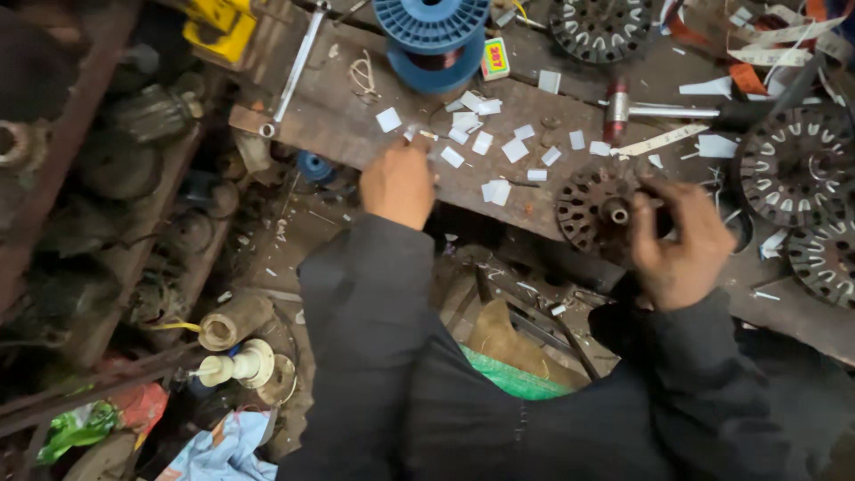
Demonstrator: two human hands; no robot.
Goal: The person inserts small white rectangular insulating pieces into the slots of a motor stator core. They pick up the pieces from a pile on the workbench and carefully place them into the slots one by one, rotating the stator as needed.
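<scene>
- The round slotted motor core (595, 209) lies at the near edge of the tabletop (338, 125), toward its right end, with a short shaft standing up from its middle.
- The right hand (679, 240) is wrapped over the right side of this core, fingers curled onto its top face, gripping it; the hand hides that side of the disc.
- The left hand (398, 183) is well apart from the core, to its left, also at the near edge of the tabletop. Its fingertips reach down onto the white paper slips (485, 142) and seem pinched on one of them; whether a slip is truly caught between the fingers I cannot tell.
- The slips are scattered over the middle of the tabletop, between the two hands and a little farther back.
- Beyond the slips, at the far edge, stands a blue wire spool (434, 36) with copper wire wound on it.
- A hammer (677, 111) lies just behind the held core, its head toward the slips and its handle running to the right.
- More slotted cores (797, 165) lie at the right end of the tabletop, and another one (599, 27) sits at the far edge.
- A long wrench (289, 76) lies near the left end of the tabletop.
- Both arms wear dark sleeves (374, 303).
</scene>
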